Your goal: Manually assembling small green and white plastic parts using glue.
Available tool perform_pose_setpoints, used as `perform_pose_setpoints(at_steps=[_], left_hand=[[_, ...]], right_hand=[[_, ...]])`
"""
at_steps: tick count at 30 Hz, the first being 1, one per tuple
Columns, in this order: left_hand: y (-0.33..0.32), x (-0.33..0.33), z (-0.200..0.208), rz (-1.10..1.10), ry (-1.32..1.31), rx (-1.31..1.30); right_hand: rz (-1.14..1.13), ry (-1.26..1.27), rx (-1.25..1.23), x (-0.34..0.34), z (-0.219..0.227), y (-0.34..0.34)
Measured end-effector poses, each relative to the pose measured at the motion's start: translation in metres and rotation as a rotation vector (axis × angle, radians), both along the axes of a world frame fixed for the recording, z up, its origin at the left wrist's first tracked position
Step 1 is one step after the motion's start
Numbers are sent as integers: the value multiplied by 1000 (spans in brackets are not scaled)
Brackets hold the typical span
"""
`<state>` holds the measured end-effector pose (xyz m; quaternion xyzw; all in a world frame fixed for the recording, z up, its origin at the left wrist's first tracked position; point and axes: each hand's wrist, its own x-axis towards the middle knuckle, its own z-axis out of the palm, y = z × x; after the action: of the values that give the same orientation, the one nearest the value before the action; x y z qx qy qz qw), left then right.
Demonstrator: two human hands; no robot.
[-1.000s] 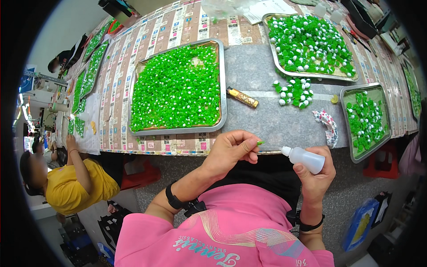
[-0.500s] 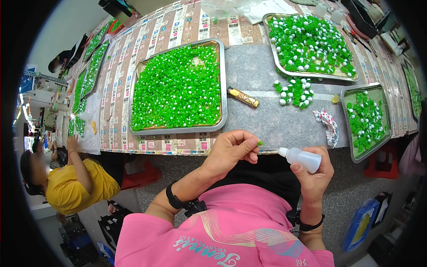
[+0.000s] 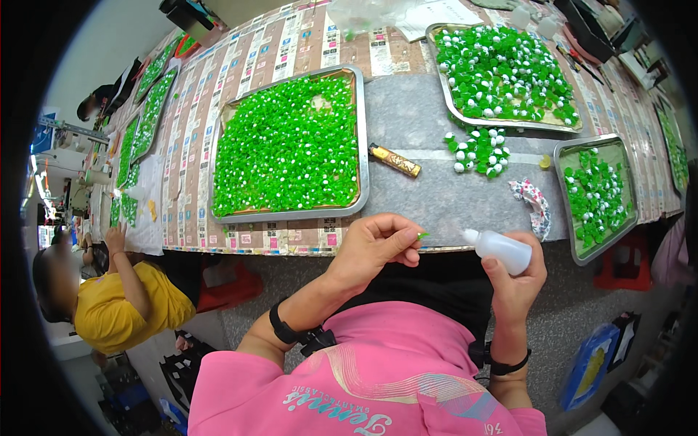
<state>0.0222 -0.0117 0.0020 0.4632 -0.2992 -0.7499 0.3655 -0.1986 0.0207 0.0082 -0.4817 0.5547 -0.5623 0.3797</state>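
Between the thumb and forefinger of my left hand (image 3: 379, 251) is a small green leaf-like piece (image 3: 422, 235), with only its tip showing. My right hand (image 3: 518, 280) is wrapped round a white squeeze bottle (image 3: 503, 251), tilted so its nozzle points left toward the green piece, with a gap between them. Both hands are at the table's near edge. Beyond my left hand lies a metal tray (image 3: 366, 145) full of small green pieces with white dots. Past the bottle, a loose pile of green pieces with white balls (image 3: 478, 152) rests on a grey mat (image 3: 429, 201).
A brown-and-gold tube (image 3: 395, 160) lies beside the big tray. A second tray (image 3: 509, 125) stands far right, a smaller tray (image 3: 631, 218) at the right edge. A patterned cloth band (image 3: 538, 207) lies near the bottle. A person in yellow (image 3: 131, 305) works at left.
The squeeze bottle has shifted slightly to the right, away from the green piece, and its nozzle has risen a little. My left hand stays almost in place.
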Motion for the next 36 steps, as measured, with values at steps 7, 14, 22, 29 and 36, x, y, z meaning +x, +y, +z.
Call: perform_pose_setpoints(at_steps=[7,14,22,29,36], left_hand=[[2,6,1,19,67,15],[4,8,-2,9,207,33],[5,8,-1,5,262,45],[5,3,4,-30,298,37],[9,9,2,17,308,40]], right_hand=[[161,129,-55,21,-10,-40],[303,58,-4,39,-22,-61],[219,382,-187,19,-3,-65],[205,796,-456,13,-20,-107],[128,1027,-366,17,-24,-99]])
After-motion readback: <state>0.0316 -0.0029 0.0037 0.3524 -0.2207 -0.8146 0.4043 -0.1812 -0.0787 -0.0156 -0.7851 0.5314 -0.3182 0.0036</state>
